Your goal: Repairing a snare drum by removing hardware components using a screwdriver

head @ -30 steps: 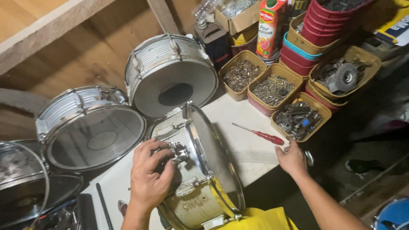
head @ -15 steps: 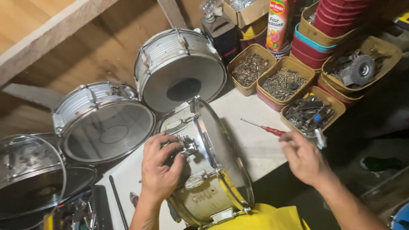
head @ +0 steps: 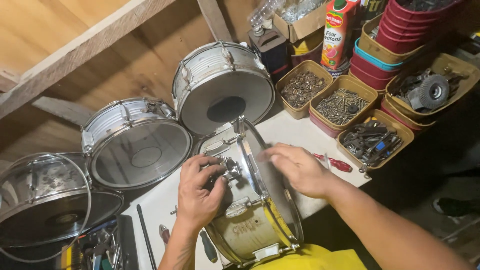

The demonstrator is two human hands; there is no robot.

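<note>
Drum (head: pixel 250 210) looks heavy, stiff; left hand (head: pixel 200 192) clenches its lug at 9 o'clock, right hand (head: pixel 300 170) released over the rim; I would grip the hoop.

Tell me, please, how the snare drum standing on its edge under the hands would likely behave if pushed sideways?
The snare drum stands on its round shell, so it would probably roll. Its metal hoop and lugs suggest it is stiff and fairly heavy. The left hand grips a lug, seemingly steadying it.
</note>
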